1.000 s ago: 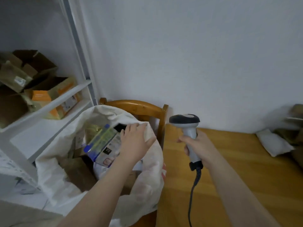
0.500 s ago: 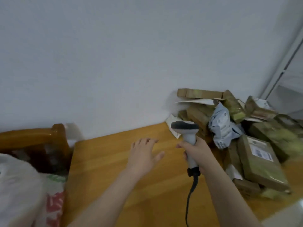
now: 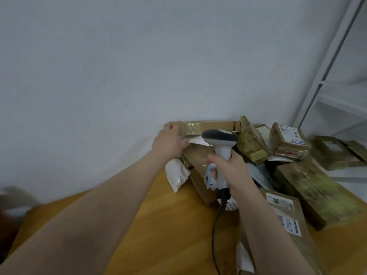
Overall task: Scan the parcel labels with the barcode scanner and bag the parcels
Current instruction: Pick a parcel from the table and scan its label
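A pile of parcels lies on the wooden table (image 3: 168, 225) against the wall. On top of it lies a long flat cardboard box (image 3: 210, 127). My left hand (image 3: 168, 139) holds that box's left end, fingers over the top and thumb underneath. My right hand (image 3: 228, 167) grips the handle of the white barcode scanner (image 3: 219, 137), upright in front of the pile, dark head pointing away from me. Its black cable (image 3: 215, 225) hangs down over the table. The bag is out of view.
The pile holds a white padded mailer (image 3: 175, 173), a taped box with a label (image 3: 288, 141), a flat box with two labels (image 3: 286, 215) and a large brown box (image 3: 317, 195). A white shelf frame (image 3: 327, 66) stands at the right. A blurred chair edge (image 3: 8, 195) shows far left.
The view swung right from the white bag on the chair to the parcel pile. My left hand left the bag, crossed the table and took hold of the long box. The scanner stayed in my right hand.
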